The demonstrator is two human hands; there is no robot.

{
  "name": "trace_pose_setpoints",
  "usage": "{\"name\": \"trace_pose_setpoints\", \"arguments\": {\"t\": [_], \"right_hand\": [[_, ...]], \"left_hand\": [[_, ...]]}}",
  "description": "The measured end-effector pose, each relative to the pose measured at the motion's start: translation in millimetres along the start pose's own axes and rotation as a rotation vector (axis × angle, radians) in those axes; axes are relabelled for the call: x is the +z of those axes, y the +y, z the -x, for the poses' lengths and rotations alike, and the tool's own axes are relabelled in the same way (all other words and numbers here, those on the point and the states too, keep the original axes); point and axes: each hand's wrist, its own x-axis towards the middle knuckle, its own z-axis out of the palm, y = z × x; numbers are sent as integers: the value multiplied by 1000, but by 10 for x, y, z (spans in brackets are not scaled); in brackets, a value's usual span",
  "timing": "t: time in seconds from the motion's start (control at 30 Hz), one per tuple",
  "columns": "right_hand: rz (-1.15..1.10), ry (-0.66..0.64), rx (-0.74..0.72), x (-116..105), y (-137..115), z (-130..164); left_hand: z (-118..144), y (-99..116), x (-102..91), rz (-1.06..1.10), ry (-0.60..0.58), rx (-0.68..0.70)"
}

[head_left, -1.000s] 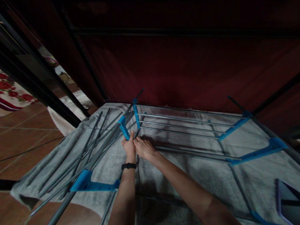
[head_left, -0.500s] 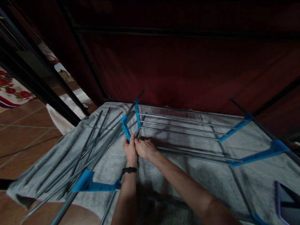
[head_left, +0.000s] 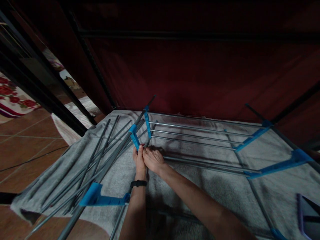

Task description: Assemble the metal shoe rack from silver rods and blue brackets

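Observation:
My left hand (head_left: 139, 160) is closed around the lower end of a blue plastic bracket (head_left: 135, 138) on the left side of a metal-tube rack. Right against it, my right hand (head_left: 153, 159) has its fingers curled round the end of a grey metal tube (head_left: 200, 163), close to the bracket; the joint itself is hidden by my fingers. Farther back, a second blue bracket (head_left: 147, 123) has several thin tubes running from it to a blue bracket (head_left: 252, 136) on the right. Another blue bracket (head_left: 102, 198) sits nearer me on the left pole.
Several loose grey tubes (head_left: 97, 156) lie crossed on the grey blanket (head_left: 200, 190) at left. A dark tablet-like object (head_left: 308, 216) rests at the right edge. Behind hangs a dark red cloth (head_left: 195, 80). Black frame posts (head_left: 42, 83) and tiled floor (head_left: 30, 143) are at left.
The view has shifted slightly. Both hands stay at the same bracket, with the right hand's fingers and wrist turned a little.

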Motion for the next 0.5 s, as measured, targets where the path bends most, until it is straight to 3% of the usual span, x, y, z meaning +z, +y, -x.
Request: {"name": "trace_pose_setpoints", "arguments": {"t": [0.5], "right_hand": [[-62, -22, 121, -8, -26, -47]], "left_hand": [[-72, -75, -57, 4, 44, 25]]}}
